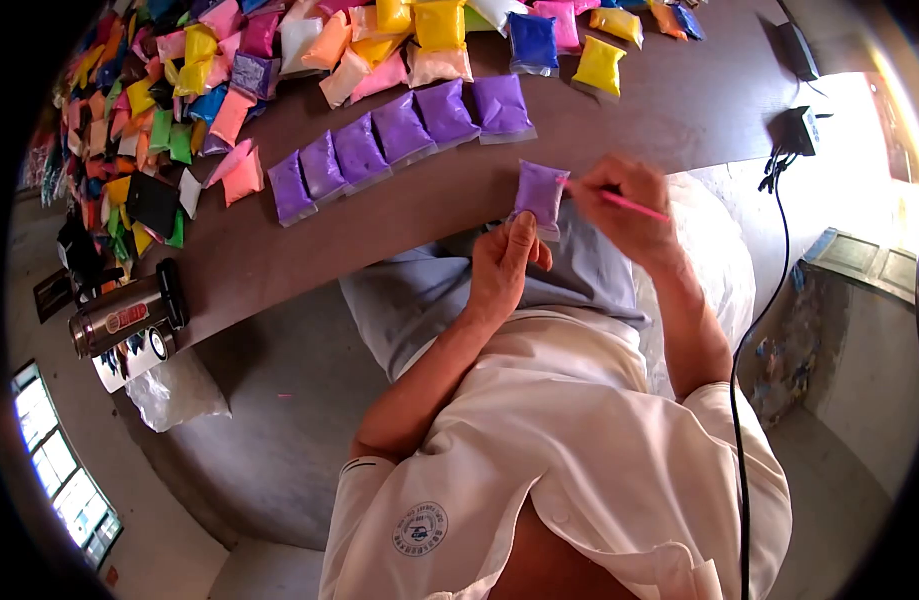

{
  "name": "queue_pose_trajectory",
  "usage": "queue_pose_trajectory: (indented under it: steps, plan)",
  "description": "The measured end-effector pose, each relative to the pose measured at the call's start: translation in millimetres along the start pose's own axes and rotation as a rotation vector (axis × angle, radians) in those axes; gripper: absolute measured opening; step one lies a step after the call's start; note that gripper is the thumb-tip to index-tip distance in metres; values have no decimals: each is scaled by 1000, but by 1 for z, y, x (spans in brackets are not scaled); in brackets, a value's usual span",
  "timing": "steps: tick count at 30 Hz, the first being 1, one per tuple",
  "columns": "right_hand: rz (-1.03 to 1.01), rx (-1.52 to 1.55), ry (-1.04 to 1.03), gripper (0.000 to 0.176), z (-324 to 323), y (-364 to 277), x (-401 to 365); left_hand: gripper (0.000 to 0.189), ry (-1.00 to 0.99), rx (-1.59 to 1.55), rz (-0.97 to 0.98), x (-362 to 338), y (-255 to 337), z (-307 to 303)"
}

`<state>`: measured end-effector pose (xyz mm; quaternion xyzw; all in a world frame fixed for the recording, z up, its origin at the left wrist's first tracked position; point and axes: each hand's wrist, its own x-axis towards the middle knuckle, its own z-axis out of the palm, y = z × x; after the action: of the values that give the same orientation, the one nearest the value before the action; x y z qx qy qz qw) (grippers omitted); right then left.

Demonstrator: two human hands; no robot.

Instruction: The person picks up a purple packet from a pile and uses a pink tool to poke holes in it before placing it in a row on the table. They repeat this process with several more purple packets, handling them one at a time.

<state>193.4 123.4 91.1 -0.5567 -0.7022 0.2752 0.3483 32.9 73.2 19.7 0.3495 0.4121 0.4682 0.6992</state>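
Observation:
My left hand (504, 268) pinches the lower edge of a small purple clay-like packet (540, 192) between thumb and fingers, at the table's near edge. In my right hand (624, 200) is a thin pink stick (639, 207), its tip right at the upper right side of that packet. Just beyond my hands, several similar purple packets (401, 127) lie side by side in a slanting row. A yellow packet (598, 66) and a blue packet (533, 43) are farther back.
A large heap of colourful packets (194, 75) covers the table's far left. A metal thermos flask (119, 318) sits at the left edge. On the right, a black adapter (801, 131) has a cable (779, 290) hanging past my right arm. A clear plastic bag (179, 388) is below the left edge.

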Motion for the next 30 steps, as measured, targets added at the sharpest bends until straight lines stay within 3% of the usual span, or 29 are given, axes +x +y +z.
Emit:
queue_pose_trajectory:
  steps: [3,9,14,19,22,24,25,27,30]
  plan:
    - [-67,-17,-26,10,15,2,-5,45,9,11,16,2,2,1]
    - [23,-148,65,14,16,14,6,45,-36,47,69,7,10,7]
    - [145,-25,48,12,8,3,6,44,-1,32,39,3,6,4]
    - [14,66,-90,8,18,-5,-4,45,15,-15,5,1,2,3]
    - [95,-24,-50,7,22,6,4,46,10,51,45,6,13,7]
    - [-52,-359,199,8,21,18,8,47,7,59,60,5,12,6]
    - [-54,-360,200,8,13,21,8,49,3,64,70,5,11,6]
    - [214,-9,137,10,-6,22,17,49,16,57,51,6,4,0]
    - [227,139,-1,12,-4,7,10,49,29,28,-3,-1,-3,-1]
